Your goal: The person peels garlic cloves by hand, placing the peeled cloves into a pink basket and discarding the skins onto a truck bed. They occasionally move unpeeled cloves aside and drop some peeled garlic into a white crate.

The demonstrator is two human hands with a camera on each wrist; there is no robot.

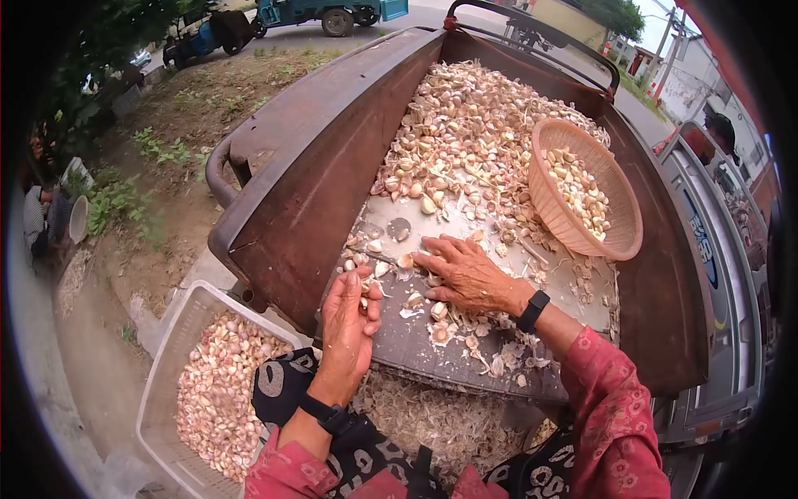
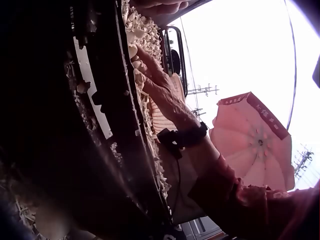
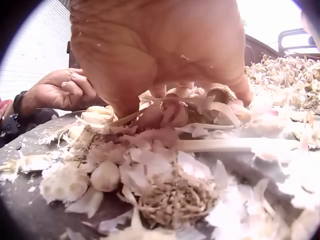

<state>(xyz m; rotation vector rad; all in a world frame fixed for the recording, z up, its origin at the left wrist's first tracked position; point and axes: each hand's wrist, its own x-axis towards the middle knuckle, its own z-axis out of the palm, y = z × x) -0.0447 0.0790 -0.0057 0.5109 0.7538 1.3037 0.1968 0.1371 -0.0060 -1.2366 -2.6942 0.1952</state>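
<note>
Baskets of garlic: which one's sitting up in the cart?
The round pink basket, beyond the right hand, is in the cart. The white basket is boxy and stands outside, near the left hand.

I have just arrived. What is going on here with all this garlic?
A person is handling garlic at a metal cart. The right hand rests among loose cloves and skins; the left hand, partly curled, seems to hold a few cloves. More garlic is heaped farther back, beside a tilted pink basket with cloves; a white crate below holds more.

The cart bed (image 1: pixel 312 200) carries garlic (image 1: pixel 465 125), skins (image 1: pixel 497 366) and 1 basket (image 1: pixel 549 204).
</note>
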